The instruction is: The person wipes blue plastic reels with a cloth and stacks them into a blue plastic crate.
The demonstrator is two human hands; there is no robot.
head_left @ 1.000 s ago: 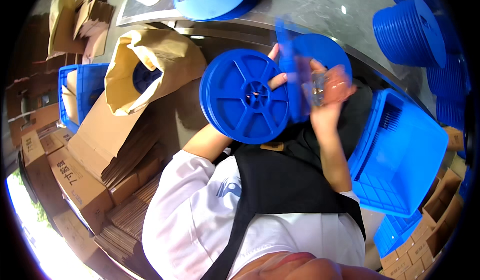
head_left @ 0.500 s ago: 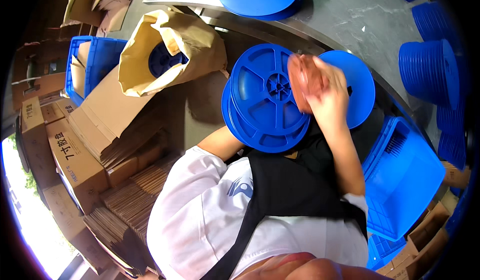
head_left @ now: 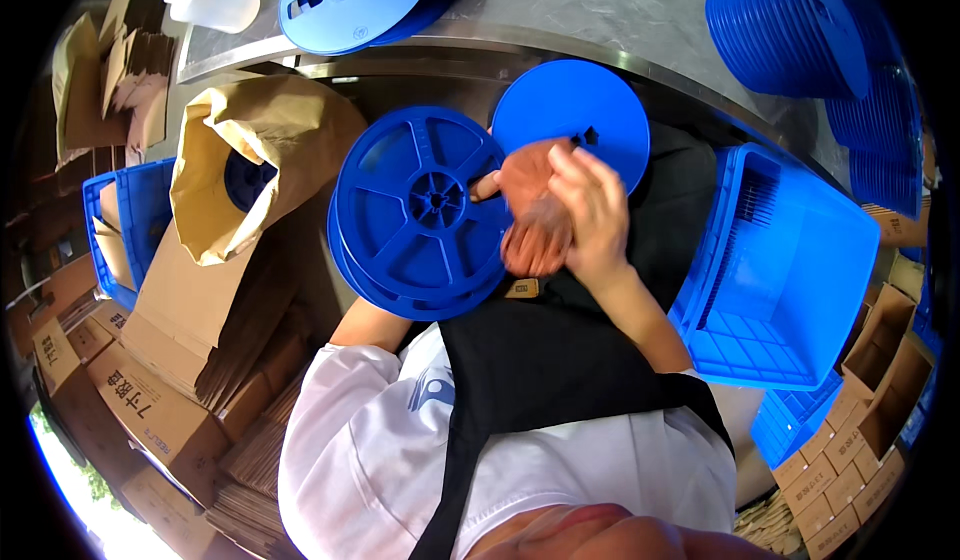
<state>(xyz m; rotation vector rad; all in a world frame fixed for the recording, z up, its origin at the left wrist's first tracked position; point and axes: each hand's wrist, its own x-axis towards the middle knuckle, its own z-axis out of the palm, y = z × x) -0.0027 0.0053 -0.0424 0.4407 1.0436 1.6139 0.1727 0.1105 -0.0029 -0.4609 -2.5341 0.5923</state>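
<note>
At centre, the left hand (head_left: 485, 187), largely hidden with one digit showing, holds stacked blue reels (head_left: 410, 200). At their 3 o'clock edge, the right hand (head_left: 600, 208) curls around what looks like a reddish-brown cloth (head_left: 530, 185). Beyond: another reel (head_left: 560, 100), 1 o'clock; blue crate (head_left: 800, 270), 3; paper sack (head_left: 305, 130), 10; worktable (head_left: 560, 10), 12.

Deep-blue spoked plastic reels (head_left: 410, 228), crumpled reddish-brown cloth (head_left: 530, 182)
Mottled grey worktop (head_left: 560, 10); bright-blue rectangular plastic crate (head_left: 800, 270); yellowish-tan paper sack (head_left: 295, 125); brown cardboard cartons (head_left: 160, 410) with black print; white fabric shirt (head_left: 350, 440) with blue emblem (head_left: 432, 391); black cloth apron (head_left: 560, 365).
</note>
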